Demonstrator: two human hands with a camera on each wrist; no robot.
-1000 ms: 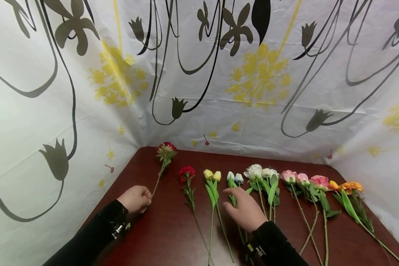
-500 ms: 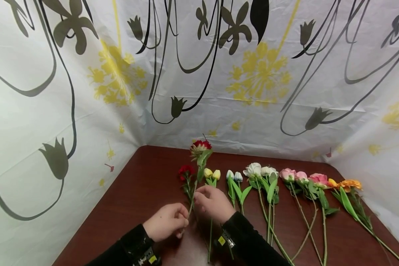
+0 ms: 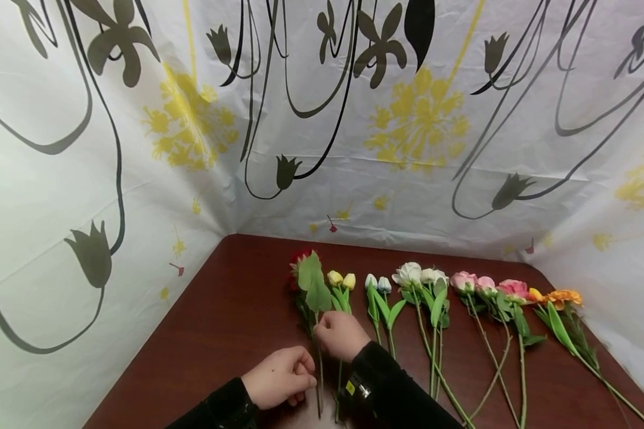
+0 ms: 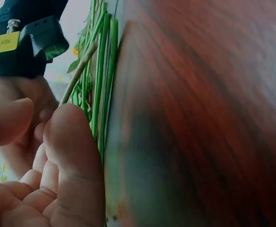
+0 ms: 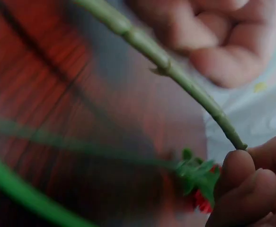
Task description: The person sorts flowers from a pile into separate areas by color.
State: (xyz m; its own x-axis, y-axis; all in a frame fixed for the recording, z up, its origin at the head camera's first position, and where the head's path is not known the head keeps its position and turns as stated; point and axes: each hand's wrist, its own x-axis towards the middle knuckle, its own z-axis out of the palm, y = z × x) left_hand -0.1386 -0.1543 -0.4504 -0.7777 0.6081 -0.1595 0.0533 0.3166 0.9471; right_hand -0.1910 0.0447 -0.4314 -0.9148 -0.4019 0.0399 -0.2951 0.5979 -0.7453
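Observation:
My right hand (image 3: 343, 335) pinches the thin stem of a red flower (image 3: 312, 283), whose broad green leaves cover most of its bloom. In the right wrist view, the fingertips (image 5: 244, 177) hold the knobbly stem (image 5: 187, 82). My left hand (image 3: 280, 377) is beside the lower stem with loosely bent fingers. Its thumb and finger (image 4: 74, 137) are apart, and the stem passes beyond them. A red carnation (image 3: 295, 280) lies under the held flower, mostly hidden. Just right of it lie yellow tulips (image 3: 342, 280), partly covered by my right hand.
To the right on the dark red-brown table (image 3: 236, 298) lie pale blue tulips (image 3: 378, 285), white roses (image 3: 409, 275), pink flowers (image 3: 485, 285) and orange flowers (image 3: 564, 298). A patterned white sheet (image 3: 322, 196) stands around the back and sides.
The red flower went from the far left over to the red carnation, then down onto it. The right hand moved left and took its stem. The left hand moved right and let the stem go.

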